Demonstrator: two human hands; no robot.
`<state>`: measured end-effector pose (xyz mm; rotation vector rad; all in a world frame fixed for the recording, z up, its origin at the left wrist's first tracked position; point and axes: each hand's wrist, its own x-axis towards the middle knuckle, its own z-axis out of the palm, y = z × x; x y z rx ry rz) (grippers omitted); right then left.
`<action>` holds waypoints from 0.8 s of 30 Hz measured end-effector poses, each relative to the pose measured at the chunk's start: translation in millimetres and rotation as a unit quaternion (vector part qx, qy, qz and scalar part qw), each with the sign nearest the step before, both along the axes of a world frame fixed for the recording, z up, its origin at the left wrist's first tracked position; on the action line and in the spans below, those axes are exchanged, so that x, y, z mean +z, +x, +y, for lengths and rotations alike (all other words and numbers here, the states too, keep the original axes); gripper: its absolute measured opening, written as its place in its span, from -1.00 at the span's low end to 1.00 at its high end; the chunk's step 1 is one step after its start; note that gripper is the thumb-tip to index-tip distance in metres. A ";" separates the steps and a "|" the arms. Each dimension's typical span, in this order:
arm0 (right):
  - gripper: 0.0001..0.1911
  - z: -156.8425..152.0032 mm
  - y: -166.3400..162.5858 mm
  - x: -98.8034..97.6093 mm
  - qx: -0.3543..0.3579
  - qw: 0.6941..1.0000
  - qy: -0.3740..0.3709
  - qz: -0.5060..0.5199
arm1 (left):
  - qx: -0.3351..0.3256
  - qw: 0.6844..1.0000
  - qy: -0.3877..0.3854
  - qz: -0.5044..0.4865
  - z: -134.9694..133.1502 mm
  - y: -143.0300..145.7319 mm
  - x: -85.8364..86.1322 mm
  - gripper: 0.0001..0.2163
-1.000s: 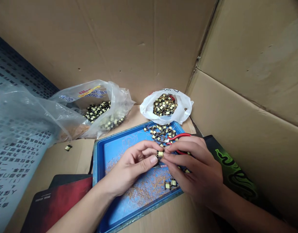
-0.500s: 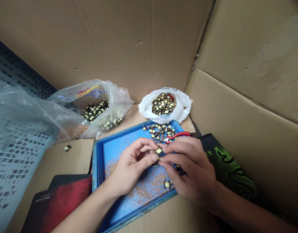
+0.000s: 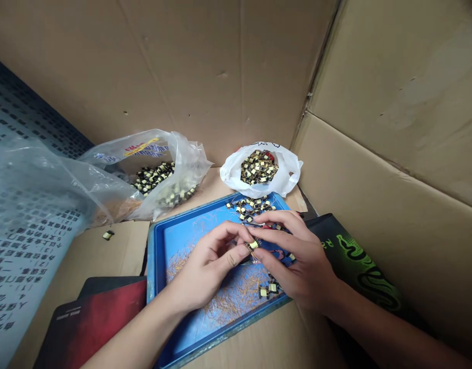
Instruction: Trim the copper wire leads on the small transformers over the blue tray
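Over a blue tray [image 3: 170, 241] my left hand [image 3: 208, 266] and my right hand [image 3: 297, 261] meet, both pinched on one small yellow-and-black coil part [image 3: 253, 245] with thin copper wires. Copper wire scraps [image 3: 236, 294] litter the tray floor. A pile of the same parts [image 3: 253, 207] lies at the tray's far end, and a few more parts [image 3: 268, 290] sit under my right hand. Red-handled pliers on the tray are mostly hidden by my right hand.
A white bag [image 3: 236, 177] full of parts stands behind the tray. A clear plastic bag [image 3: 159, 177] with more parts lies to the left. One loose part [image 3: 108, 234] sits on the cardboard. A red-black pad [image 3: 89, 323] and a green-printed pad [image 3: 358, 266] flank the tray. Cardboard walls surround everything.
Both hands stayed together on the part and turned it slightly. My right hand slid left and now covers the red pliers handles.
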<state>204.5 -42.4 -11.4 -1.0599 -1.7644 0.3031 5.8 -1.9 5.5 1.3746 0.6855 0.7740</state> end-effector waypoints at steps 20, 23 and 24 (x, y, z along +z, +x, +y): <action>-0.87 2.9 6.6 11.4 0.140 0.955 -0.259 0.047 | -0.127 0.965 0.112 0.198 1.3 -5.4 4.0 -0.63; -0.88 3.8 10.7 14.8 0.147 0.957 -0.251 0.015 | -0.142 0.959 0.120 0.212 -0.6 -4.0 4.8 -0.63; -0.86 3.8 11.7 15.0 0.142 0.960 -0.241 0.003 | -0.143 0.959 0.119 0.214 -1.1 -3.6 5.1 -0.62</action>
